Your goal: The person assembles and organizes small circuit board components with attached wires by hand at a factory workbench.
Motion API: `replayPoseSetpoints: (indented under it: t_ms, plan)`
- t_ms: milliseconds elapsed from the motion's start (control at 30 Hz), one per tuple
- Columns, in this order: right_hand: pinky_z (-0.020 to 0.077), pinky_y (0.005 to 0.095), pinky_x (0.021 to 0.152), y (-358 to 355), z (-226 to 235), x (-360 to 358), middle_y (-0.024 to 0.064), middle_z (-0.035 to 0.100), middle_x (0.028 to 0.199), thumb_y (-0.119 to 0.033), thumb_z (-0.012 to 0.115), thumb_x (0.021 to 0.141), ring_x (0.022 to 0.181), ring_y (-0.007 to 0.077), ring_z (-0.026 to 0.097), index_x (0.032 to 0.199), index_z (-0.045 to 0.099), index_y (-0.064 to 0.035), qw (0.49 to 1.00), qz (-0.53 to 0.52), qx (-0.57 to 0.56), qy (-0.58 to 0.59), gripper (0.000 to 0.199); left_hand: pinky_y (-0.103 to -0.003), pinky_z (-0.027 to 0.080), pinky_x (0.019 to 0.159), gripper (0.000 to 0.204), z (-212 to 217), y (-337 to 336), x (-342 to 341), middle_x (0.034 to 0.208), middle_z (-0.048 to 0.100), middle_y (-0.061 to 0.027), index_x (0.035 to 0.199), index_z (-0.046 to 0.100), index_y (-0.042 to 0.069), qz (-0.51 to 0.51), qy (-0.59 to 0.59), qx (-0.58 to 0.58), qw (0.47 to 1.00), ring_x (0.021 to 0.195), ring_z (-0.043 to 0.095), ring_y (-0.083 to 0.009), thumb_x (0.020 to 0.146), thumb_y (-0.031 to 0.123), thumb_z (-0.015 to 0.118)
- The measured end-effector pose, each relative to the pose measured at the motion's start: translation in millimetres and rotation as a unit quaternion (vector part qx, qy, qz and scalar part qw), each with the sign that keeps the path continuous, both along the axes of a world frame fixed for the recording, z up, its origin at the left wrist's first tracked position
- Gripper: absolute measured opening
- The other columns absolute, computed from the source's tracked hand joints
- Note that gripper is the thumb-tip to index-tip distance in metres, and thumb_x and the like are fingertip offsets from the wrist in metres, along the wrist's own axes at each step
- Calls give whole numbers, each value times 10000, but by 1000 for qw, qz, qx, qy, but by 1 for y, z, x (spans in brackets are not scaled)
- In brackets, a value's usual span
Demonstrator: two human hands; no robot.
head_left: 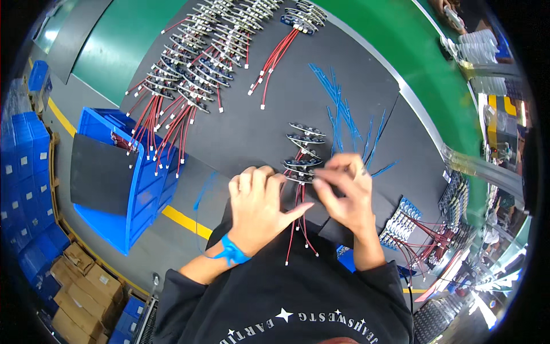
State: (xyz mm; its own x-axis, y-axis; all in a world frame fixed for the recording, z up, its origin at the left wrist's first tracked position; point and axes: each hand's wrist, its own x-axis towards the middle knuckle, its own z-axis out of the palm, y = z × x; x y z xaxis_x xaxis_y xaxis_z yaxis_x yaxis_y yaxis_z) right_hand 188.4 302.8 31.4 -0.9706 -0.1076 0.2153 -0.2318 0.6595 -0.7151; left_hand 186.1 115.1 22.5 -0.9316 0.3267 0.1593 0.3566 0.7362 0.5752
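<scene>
My left hand [258,200] rests knuckles-up on the dark work mat [252,126], fingers curled over a small round circuit board with red wires [298,223] trailing toward me. My right hand [344,192] pinches at the same board from the right, fingertips meeting the left thumb. Just beyond the hands lies a short row of similar round boards [305,143], overlapping one another. A blue band is tied round my left wrist.
Loose blue wires [341,106] lie scattered to the right of the boards. Many finished boards with red leads [189,74] are laid out at the far left. A blue crate [140,189] stands left of the table; a tray of wired boards [412,221] sits at right.
</scene>
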Motion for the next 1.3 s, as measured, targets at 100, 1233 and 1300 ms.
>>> replayPoseSetpoints:
  t_ms: [100,1233,1300]
  plan:
    - [485,345,692,-12,4,-38,106,585,990,-75,693,749,837,273,596,1020,642,-32,999,-15,41,7,280,-419,337,816,447,-16,6,-1,1002,511,-76,955,560,93,31,5,-21,999,973,471,-280,655,344,774]
    - [492,338,701,-51,-5,-68,127,631,946,-74,701,748,825,261,612,985,636,-2,990,97,-81,-62,256,-327,497,586,181,11,-46,-17,842,612,-130,951,661,-26,102,-29,128,986,664,639,-252,771,-31,667]
    - [490,311,674,-40,6,-91,113,648,922,-86,708,744,775,211,618,988,650,-18,991,71,-87,-71,260,-331,495,590,179,16,-37,-45,835,611,-130,951,661,-25,86,13,136,987,663,633,-261,772,-30,663]
